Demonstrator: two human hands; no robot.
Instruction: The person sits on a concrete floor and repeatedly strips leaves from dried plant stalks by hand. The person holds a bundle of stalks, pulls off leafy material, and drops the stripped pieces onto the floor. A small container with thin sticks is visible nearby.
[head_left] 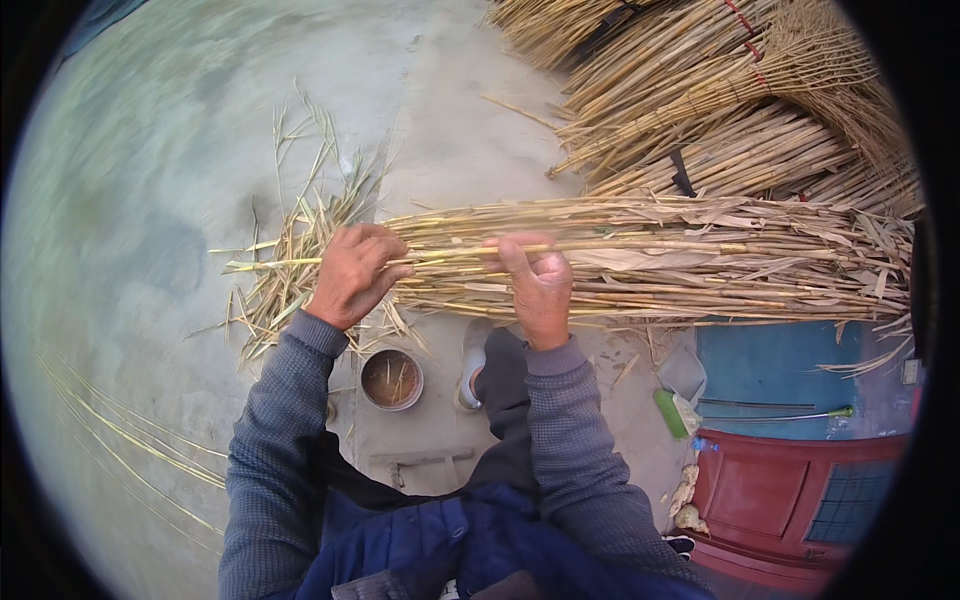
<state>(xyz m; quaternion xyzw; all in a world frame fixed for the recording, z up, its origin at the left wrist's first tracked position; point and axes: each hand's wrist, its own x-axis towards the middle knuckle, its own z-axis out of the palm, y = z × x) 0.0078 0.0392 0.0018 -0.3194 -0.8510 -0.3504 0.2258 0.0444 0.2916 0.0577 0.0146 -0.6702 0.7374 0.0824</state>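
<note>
A long heap of dry reed stalks (720, 292) with papery leaves lies crosswise in front of me. My left hand (348, 278) is closed round a few yellowish reed stalks (450, 256), whose pale ends stick out past it to the left. Farther right along the same stalks, my right hand (542, 292) has its thumb and fingers curled together on them; its fingertips are slightly blurred by motion. Under and beyond the left hand spread loose leaves and stripped husks (300, 215).
Tied reed bundles (690, 110) are stacked at the far right. By my feet stand a round tin (391, 380) with brownish contents and a piece of wood (420, 457). Several thin stalks (140, 430) lie at the left. A red door (750, 485) is at the lower right, near a green-and-white object (672, 414).
</note>
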